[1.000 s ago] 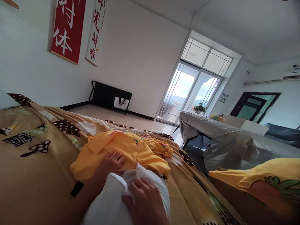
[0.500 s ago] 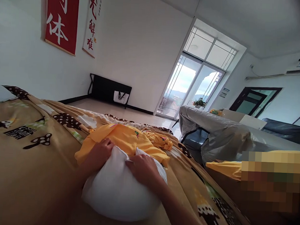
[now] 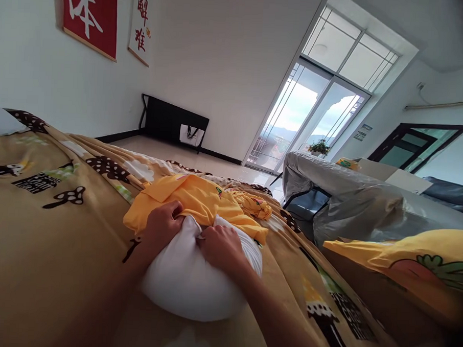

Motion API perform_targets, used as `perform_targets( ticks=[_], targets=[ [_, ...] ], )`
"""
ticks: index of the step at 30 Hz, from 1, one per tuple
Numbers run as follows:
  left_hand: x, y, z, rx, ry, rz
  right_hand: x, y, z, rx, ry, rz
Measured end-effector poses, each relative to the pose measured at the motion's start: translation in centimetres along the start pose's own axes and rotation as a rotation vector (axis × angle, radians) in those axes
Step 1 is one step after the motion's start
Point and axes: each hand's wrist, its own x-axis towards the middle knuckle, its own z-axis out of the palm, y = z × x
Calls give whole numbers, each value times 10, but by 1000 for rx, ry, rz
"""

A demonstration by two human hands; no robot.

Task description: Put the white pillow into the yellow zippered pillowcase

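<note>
A plump white pillow (image 3: 195, 292) lies on the bed in front of me, its far edge bunched into folds. My left hand (image 3: 165, 223) is closed at that edge, on the left, where the white fabric meets a yellow pillowcase (image 3: 190, 192). Fingers curled down, my right hand (image 3: 221, 245) grips the pillow's edge a little to the right. The pillowcase is spread just beyond both hands, rumpled at its right end, and overlaps the pillow's far side. My fingertips are partly hidden in the cloth.
A brown patterned sheet (image 3: 78, 248) covers the bed. At right is a yellow pillow (image 3: 408, 253) with a carrot print. Beyond stand a plastic-covered table (image 3: 361, 199), a chair (image 3: 307, 202) and a black folded frame (image 3: 168, 119) by the wall. A white object (image 3: 3, 121) shows at far left.
The camera view has tilted down a little and shifted. Both hands keep hold at the pillow's edge, with hardly any movement against the bed. The yellow pillow at right now shows plainly.
</note>
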Motion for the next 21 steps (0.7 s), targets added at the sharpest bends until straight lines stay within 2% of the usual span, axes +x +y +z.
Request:
perform_targets(
  ticks=[4,8,10,14,16,18,21],
  targets=[
    [-2,2,5,34,16,1,-1,-12,5,-18,7,-14],
    [-7,4,10,181,46,96,2,-14,0,-7,-19,11],
    [-9,4,10,259,91,194,2,-16,-2,-7,-47,5],
    [-13,11,6,409,282,547,1,-23,-7,-6,-94,2],
    [-15,17,2,488,341,667,2,-25,-9,-2,-115,3],
    [-17,24,-1,539,350,693,4,-25,-9,7,-129,-1],
    [-20,31,-3,592,287,670,6,-18,-6,10,-109,-6]
  ],
)
